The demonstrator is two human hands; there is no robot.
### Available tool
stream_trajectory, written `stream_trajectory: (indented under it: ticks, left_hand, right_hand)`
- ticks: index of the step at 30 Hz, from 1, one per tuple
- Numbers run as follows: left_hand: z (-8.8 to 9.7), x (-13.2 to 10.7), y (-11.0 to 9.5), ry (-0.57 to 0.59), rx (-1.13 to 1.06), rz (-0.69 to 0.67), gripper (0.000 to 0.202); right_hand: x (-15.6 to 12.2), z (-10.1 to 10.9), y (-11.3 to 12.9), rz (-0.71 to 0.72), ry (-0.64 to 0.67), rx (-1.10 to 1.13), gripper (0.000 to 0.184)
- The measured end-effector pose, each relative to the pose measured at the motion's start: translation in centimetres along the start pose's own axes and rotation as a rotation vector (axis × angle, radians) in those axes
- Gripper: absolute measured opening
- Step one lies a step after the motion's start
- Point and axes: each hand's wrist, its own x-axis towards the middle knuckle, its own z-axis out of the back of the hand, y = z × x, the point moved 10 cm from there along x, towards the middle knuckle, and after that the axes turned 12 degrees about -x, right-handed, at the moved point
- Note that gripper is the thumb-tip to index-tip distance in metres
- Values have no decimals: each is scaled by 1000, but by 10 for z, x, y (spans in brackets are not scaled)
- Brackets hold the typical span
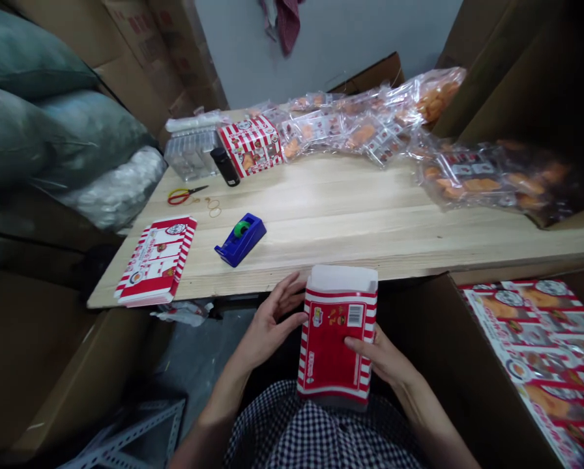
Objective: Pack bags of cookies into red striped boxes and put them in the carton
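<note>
A red-and-white striped printed carton (pixel 332 352) stands in front of my checked clothing, its white flap end (pixel 343 279) up and a barcode near the top. My right hand (pixel 392 355) grips its right side, thumb across the front; the other fingers are hidden behind it. At the left edge is my left hand (pixel 274 317), fingers apart and stretched out, the thumb tip at the carton's side. Whether that thumb presses on it, I cannot tell. Beyond the hands, a blue tape dispenser (pixel 242 241) with a green roll rests on the wooden table (pixel 311 221).
Flat striped cartons (pixel 158 260) are stacked at the table's left. Scissors (pixel 184 194), a black cylinder (pixel 225 167) and clear plastic boxes (pixel 191 153) lie behind. Bagged orange pieces (pixel 482 176) line the back and right. An open cardboard box (pixel 497 391) at right holds printed packs (pixel 541 352).
</note>
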Motion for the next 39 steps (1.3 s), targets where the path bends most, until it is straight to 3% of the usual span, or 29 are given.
stream_trajectory:
  ticks: [4,9,12,14,18,20,28,31,35,39]
  left_hand:
    - [-3,-6,10,-68,-172,-42,66]
    - [-8,-9,25,-105,-101,12,47]
    - [-2,-4,24,-111,-21,8,32]
    - [7,0,24,-134,24,2,25]
    - [18,8,29,-155,76,23,24]
    - [19,10,31,-146,72,27,25]
    - [11,13,29,-41,139,42,25]
    - [8,17,33,-27,153,25,29]
    - [10,23,46,-153,65,-6,33]
    - [10,22,47,-322,-164,-62,31]
  right_hand:
    - [-2,-7,-5,-30,89,-16,48]
    - [-1,-7,-18,-57,186,13,52]
    - [-1,-8,-24,-89,213,-3,51]
    - [1,-4,-17,-48,139,-62,50]
    - [4,16,30,254,-163,-96,60]
    - [5,19,46,328,-202,-107,59]
    - [14,34,62,342,-182,-386,25]
    - [24,42,53,317,-182,-327,24]
    - [34,46,40,241,-197,-113,27]
    - [29,41,47,220,-239,-20,23]
